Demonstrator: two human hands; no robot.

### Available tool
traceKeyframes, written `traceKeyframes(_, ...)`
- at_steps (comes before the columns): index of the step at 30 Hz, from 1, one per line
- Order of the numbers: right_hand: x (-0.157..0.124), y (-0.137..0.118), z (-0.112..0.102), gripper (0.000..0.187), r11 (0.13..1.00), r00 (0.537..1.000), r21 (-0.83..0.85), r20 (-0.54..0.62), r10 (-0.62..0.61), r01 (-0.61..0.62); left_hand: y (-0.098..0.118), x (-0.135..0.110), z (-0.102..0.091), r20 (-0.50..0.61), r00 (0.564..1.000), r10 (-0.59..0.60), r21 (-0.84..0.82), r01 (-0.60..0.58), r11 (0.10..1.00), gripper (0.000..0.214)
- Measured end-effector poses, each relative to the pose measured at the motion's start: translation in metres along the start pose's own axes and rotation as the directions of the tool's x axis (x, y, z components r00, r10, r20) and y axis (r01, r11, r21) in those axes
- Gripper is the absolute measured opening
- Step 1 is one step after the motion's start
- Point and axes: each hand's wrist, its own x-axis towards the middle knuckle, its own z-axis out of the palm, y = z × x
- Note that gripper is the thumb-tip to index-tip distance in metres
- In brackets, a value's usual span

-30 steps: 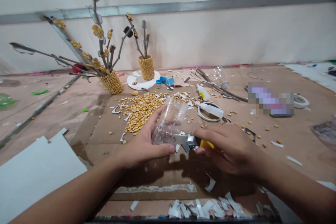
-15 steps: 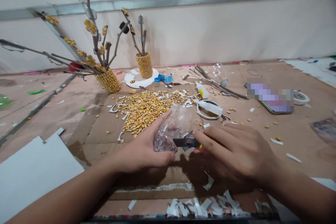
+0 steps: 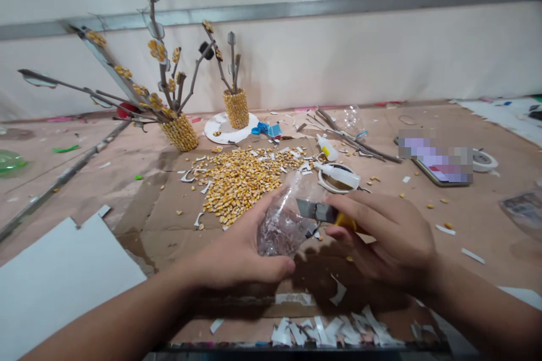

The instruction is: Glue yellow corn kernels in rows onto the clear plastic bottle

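My left hand (image 3: 254, 254) is wrapped round a clear plastic bottle piece (image 3: 282, 223), its thumb along the near side. In my right hand (image 3: 381, 231) is a yellow utility knife (image 3: 348, 222), gripped by its handle. The knife's blade (image 3: 308, 208) points left, at the right side of the clear plastic; whether it touches cannot be made out. Behind my left hand a pile of corn kernels (image 3: 237, 180) lies on a sheet of cardboard (image 3: 165, 203).
Two corn-covered pots (image 3: 180, 132) with branches stand at the back left, one on a white ring (image 3: 215, 124). Glue bottles (image 3: 339, 174), a tape roll (image 3: 485, 161) and a phone (image 3: 444, 166) lie right. Paper scraps (image 3: 334, 330) line the front edge; white board (image 3: 55, 287) lies left.
The knife has drawn back up and to the right from the plastic, and more of its yellow handle shows. My left hand still holds the plastic. The view has shifted slightly.
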Motion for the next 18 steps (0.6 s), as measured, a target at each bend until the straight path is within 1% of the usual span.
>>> traceKeyframes(3,-0.001,0.012,0.002,0.015,0.997,0.995,0.031,0.07,-0.072,0.07,0.003,0.001,-0.005,-0.074,0.997,0.023,0.029,-0.021,0.999,0.111)
traceKeyframes(5,-0.002,0.016,0.002,0.014,0.993,0.99,0.025,0.084,-0.116,0.114,0.003,0.002,-0.005,-0.131,0.989,0.065,0.057,-0.058,0.997,0.111)
traceKeyframes(7,-0.002,0.016,0.001,0.014,0.991,0.988,0.003,0.082,-0.133,0.133,0.003,0.003,-0.004,-0.18,0.978,0.102,0.102,-0.085,0.991,0.107)
traceKeyframes(10,-0.002,0.012,0.0,0.016,0.988,0.982,-0.027,0.117,-0.15,0.154,0.002,0.004,0.0,-0.244,0.961,0.129,0.214,-0.077,0.974,0.104)
traceKeyframes(12,-0.001,0.01,0.0,0.015,0.984,0.977,-0.057,0.143,-0.157,0.166,0.001,0.003,0.001,-0.282,0.941,0.188,0.351,-0.081,0.933,0.105)
traceKeyframes(15,-0.001,0.009,0.002,0.014,0.978,0.975,-0.104,0.152,-0.162,0.179,0.001,0.001,0.001,-0.316,0.893,0.321,0.531,-0.114,0.84,0.104)
traceKeyframes(18,-0.002,0.011,0.003,0.015,0.974,0.972,-0.117,0.159,-0.174,0.194,0.002,-0.002,-0.001,-0.334,0.87,0.363,0.57,-0.121,0.813,0.102)
